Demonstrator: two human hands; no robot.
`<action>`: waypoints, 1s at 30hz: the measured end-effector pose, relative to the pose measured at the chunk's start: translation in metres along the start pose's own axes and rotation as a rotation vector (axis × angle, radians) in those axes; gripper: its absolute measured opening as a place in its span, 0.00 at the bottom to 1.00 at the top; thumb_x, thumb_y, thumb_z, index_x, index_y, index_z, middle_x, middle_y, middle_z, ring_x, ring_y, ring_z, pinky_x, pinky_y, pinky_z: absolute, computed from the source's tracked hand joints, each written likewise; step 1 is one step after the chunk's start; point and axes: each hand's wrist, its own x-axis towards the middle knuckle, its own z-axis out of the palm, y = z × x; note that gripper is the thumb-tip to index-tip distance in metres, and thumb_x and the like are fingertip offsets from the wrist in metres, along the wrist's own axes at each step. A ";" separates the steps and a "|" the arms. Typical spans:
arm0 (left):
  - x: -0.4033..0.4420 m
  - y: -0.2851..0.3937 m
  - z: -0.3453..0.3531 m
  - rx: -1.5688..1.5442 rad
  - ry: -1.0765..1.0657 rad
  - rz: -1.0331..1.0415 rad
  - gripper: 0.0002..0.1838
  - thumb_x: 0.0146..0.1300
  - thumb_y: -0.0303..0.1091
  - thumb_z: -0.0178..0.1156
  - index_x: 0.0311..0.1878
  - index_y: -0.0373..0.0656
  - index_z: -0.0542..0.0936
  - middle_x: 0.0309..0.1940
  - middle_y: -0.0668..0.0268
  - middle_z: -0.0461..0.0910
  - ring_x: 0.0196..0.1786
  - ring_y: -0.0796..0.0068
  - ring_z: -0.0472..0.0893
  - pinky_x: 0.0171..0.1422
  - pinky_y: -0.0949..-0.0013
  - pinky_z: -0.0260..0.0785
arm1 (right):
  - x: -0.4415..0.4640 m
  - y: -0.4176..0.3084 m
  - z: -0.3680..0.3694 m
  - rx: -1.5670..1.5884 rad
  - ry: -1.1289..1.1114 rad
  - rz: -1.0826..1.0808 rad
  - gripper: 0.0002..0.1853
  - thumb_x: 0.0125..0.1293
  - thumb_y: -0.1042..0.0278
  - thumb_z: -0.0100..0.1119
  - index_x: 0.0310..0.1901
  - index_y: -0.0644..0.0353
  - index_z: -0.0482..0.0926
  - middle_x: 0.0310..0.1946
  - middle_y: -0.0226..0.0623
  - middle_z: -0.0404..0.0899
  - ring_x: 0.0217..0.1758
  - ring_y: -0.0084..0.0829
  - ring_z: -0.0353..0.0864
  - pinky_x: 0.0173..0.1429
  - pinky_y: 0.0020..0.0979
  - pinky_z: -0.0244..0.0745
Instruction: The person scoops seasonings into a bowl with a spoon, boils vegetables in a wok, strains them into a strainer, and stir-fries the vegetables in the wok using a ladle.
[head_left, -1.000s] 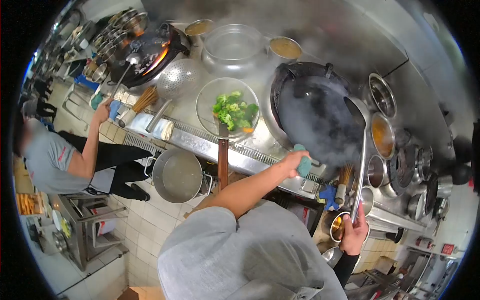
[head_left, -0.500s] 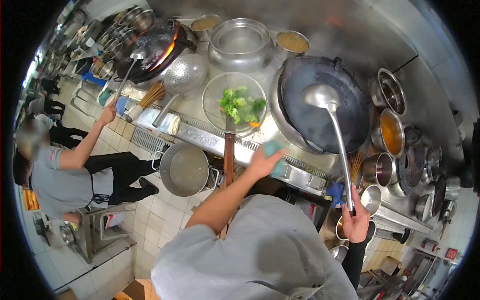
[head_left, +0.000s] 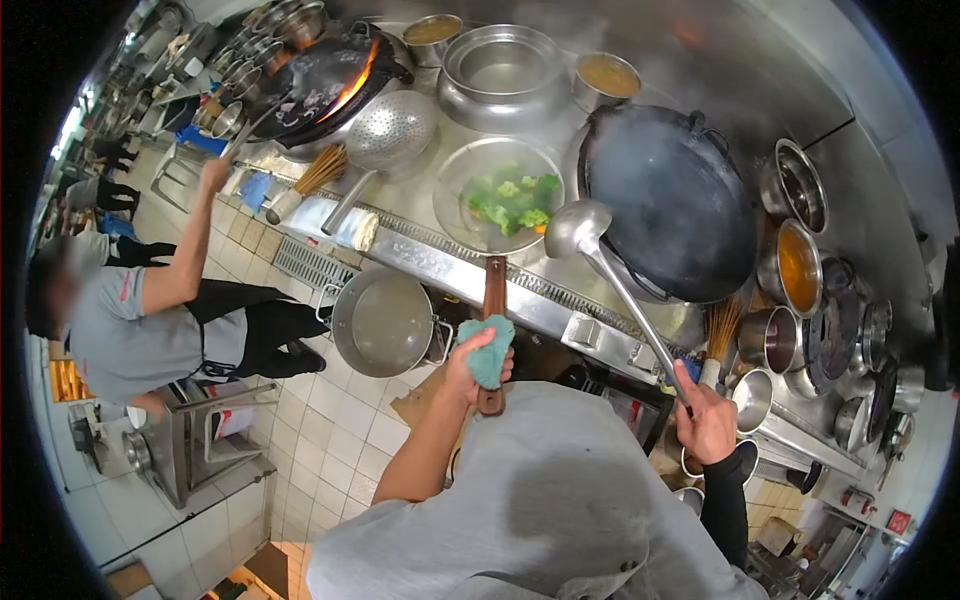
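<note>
My left hand [head_left: 474, 368] is closed round the wooden handle [head_left: 494, 290] of a strainer, with a green cloth [head_left: 486, 352] on top. The strainer [head_left: 460, 165] rests on the steel counter and holds broccoli [head_left: 512, 200] with a little orange vegetable. In my right hand [head_left: 707, 412] is the end of a long steel ladle. Its bowl [head_left: 578, 228] hangs beside the strainer's right edge, left of the dark wok [head_left: 670, 200]. Light steam rises from the wok.
Metal bowls, one with orange liquid [head_left: 799, 268], line the right side. A perforated ladle [head_left: 392, 130] and a wide pot [head_left: 503, 75] stand behind. A large pot [head_left: 382, 322] is below the counter. At left, a co-worker [head_left: 150, 310] reaches to a flaming wok [head_left: 325, 85].
My left hand has moved left with the cloth from the wok's edge to the strainer handle and closed on it. The ladle has swung left out of the wok, and the steam has thinned.
</note>
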 end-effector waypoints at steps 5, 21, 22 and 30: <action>-0.008 -0.012 0.000 -0.169 -0.119 -0.038 0.22 0.64 0.53 0.60 0.49 0.44 0.75 0.31 0.61 0.74 0.28 0.71 0.72 0.30 0.68 0.66 | 0.021 -0.010 0.006 -0.147 -0.056 -0.012 0.34 0.56 0.73 0.60 0.68 0.46 0.70 0.25 0.41 0.76 0.26 0.47 0.78 0.32 0.46 0.73; -0.010 0.029 -0.002 0.293 0.053 0.035 0.27 0.68 0.55 0.53 0.57 0.40 0.75 0.45 0.52 0.82 0.43 0.60 0.84 0.43 0.60 0.78 | -0.025 0.066 0.005 0.547 0.422 0.643 0.28 0.70 0.67 0.55 0.70 0.62 0.63 0.41 0.40 0.78 0.33 0.25 0.73 0.43 0.27 0.73; -0.011 0.030 0.001 0.336 0.168 0.055 0.28 0.68 0.56 0.53 0.58 0.40 0.74 0.46 0.51 0.82 0.45 0.60 0.83 0.44 0.60 0.78 | -0.033 0.093 0.012 0.498 0.487 0.641 0.28 0.70 0.66 0.56 0.69 0.62 0.64 0.41 0.41 0.78 0.33 0.23 0.72 0.41 0.27 0.71; -0.005 0.040 0.011 0.664 0.367 0.283 0.23 0.61 0.46 0.65 0.50 0.37 0.76 0.36 0.57 0.83 0.33 0.64 0.83 0.36 0.61 0.78 | -0.031 0.190 0.010 0.940 0.654 0.982 0.21 0.64 0.71 0.56 0.59 0.61 0.70 0.16 0.32 0.69 0.13 0.25 0.68 0.15 0.32 0.64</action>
